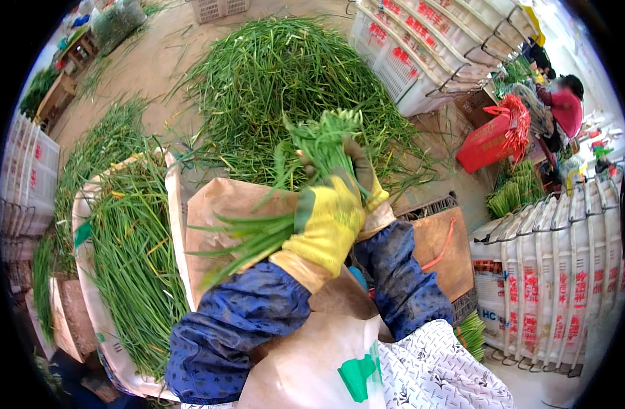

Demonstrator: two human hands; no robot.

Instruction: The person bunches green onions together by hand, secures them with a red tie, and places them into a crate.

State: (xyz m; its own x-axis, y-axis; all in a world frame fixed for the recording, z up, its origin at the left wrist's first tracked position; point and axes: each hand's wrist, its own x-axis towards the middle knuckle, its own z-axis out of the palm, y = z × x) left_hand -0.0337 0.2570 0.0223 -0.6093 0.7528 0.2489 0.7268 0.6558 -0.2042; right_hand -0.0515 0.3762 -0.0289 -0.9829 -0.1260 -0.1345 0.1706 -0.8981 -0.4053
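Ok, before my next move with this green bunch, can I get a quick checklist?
1. Left hand around the green bunch: ok.
2. Right hand against the bunch: ok.
3. Stalk ends level: cannot tell, the bunch is blurred.
4. Leaves gathered together: not ok, they fan out leftward.
5. Red strip lying free on the brown board: ok.

I log, center frame: left glove [334, 221] with yellow back, faint darker print and a dark gray palm edge. Right glove [368, 178]: yellow toward the wrist, dark gray fingers [354, 150]. Tan cuffs [300, 271] on both. Lower center, I note wrinkled dark-blue sleeves [241, 327], left one star-patterned. Lower right: white garment [438, 371], dark dashes and sprigs
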